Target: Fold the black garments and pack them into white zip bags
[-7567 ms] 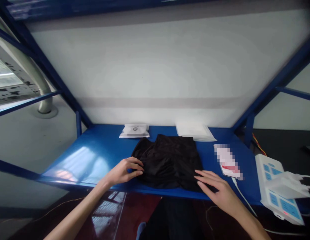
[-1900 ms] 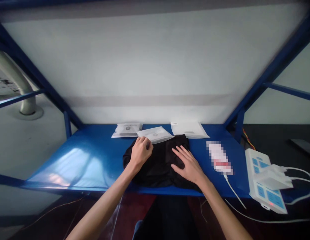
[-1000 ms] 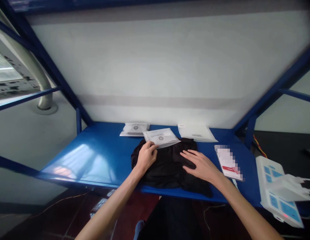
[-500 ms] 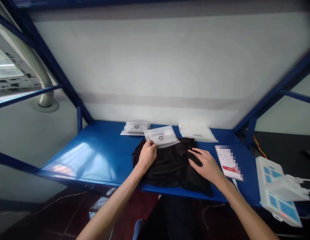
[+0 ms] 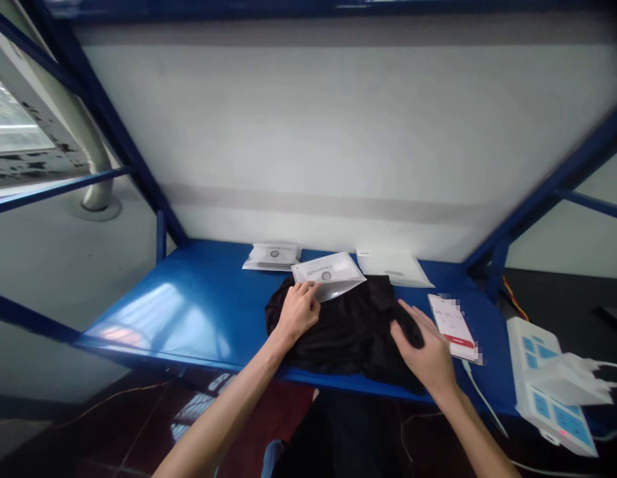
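Black cloth (image 5: pixel 338 338) bunched up along the near edge of the surface (image 5: pixel 228 272), roughly mid-length, white bag (image 5: pixel 333 267) lying over its far side. Mid-handling by the look of it: left hand (image 5: pixel 298 315) with fingertips on the bag's near edge, can't tell if pinching or just pressing; right hand (image 5: pixel 432 355) curved at the cloth's right side, thumb apart from fingers, grip unclear. Probably calls for a light touch, with slippery plastic over floppy fabric. Soft, matte, wrinkly cloth; thin, smooth, roughly rectangular bag, see-through near the bottom. Puffy printed packet (image 5: pixel 273 257) and flatter pouch (image 5: pixel 395 267) by the far edge, slim phone (image 5: pixel 450 324) toward the right edge.
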Motion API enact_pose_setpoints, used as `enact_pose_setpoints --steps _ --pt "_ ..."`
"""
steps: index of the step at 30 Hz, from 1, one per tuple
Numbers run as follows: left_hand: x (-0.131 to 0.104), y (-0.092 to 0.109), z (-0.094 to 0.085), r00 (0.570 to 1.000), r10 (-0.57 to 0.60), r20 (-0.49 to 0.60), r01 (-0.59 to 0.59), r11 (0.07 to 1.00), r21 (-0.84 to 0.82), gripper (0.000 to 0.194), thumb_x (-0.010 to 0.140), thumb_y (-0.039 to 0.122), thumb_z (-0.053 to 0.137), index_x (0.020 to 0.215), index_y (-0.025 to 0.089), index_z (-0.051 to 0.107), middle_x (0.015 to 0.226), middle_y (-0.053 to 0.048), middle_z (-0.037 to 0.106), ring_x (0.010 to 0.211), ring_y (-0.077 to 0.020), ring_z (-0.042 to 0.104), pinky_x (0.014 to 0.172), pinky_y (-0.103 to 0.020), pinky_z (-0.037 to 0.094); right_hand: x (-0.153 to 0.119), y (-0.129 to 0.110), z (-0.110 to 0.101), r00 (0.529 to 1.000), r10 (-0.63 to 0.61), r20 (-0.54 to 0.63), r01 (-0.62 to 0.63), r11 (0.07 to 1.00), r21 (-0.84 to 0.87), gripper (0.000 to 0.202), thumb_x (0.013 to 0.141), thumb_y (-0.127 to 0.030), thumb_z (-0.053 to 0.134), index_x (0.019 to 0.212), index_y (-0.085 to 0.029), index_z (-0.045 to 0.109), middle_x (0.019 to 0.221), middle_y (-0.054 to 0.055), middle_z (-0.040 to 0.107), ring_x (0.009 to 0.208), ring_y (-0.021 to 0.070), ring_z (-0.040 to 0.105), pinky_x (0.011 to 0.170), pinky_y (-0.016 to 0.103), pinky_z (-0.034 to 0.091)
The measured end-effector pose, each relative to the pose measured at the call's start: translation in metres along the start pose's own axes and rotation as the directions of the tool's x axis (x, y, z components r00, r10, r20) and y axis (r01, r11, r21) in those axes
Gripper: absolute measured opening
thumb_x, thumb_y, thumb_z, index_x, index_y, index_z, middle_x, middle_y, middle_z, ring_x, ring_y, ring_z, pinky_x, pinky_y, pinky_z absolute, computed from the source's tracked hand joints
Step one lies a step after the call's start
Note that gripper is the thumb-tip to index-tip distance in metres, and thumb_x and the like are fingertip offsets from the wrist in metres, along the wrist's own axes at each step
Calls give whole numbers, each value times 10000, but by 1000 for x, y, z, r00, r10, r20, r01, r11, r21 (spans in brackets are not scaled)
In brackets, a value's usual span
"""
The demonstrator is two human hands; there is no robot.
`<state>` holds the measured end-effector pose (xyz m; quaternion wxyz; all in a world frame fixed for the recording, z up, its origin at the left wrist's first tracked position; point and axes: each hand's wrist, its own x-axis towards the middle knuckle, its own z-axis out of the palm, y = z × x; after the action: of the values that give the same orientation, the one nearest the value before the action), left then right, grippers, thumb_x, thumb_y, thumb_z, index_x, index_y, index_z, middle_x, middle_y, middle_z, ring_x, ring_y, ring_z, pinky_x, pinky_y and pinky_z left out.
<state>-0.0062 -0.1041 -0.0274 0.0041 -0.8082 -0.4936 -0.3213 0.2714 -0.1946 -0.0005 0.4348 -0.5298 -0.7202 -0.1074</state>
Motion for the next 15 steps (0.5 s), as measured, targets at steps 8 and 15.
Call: enact_pose_setpoints --steps 8,15 --pt "-1 8 -2 994 92 65 -89 995 -43 514 839 66 544 1332 192 618 1268 -105 664 1083 -274 608 881 -405 494 2 -40 9 955 -257 150 264 964 -29 549 928 -238 606 1468 -193 517 1375 94 650 1335 314 562 1167 519 440" --pt "-1 7 1 992 103 79 -95 991 -99 464 870 79 546 1310 199 630 1263 -101 686 1119 -269 634 918 -413 502 13 -20 57 804 -254 538 276 960 40 503 911 -259 570 1412 -209 586 1494 97 549 1471 347 377 1181 594 369"
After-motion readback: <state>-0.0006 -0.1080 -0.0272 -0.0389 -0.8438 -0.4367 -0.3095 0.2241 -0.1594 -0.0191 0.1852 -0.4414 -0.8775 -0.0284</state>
